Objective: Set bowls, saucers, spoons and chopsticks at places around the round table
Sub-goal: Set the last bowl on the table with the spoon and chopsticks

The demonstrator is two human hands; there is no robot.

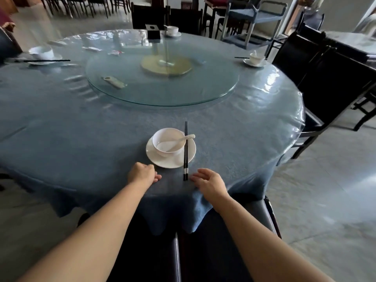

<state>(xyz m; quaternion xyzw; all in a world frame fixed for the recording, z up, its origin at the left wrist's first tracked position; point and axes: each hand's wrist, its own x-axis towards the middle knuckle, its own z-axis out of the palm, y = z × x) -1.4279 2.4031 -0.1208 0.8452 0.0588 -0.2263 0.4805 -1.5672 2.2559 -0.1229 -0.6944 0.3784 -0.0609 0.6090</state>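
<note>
Here, both hands [142, 173] [210, 182] loosely open, empty.

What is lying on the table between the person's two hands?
In the head view, the near tips of the black chopsticks lie between the left hand and right hand, closer to the right; otherwise only blue tablecloth.

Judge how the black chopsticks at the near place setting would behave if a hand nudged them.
The chopsticks look thin and stiff, probably light. They lie across the saucer rim with their near ends on the cloth, so a nudge would likely slide or roll them off. The right hand is close beside their tips.
</note>
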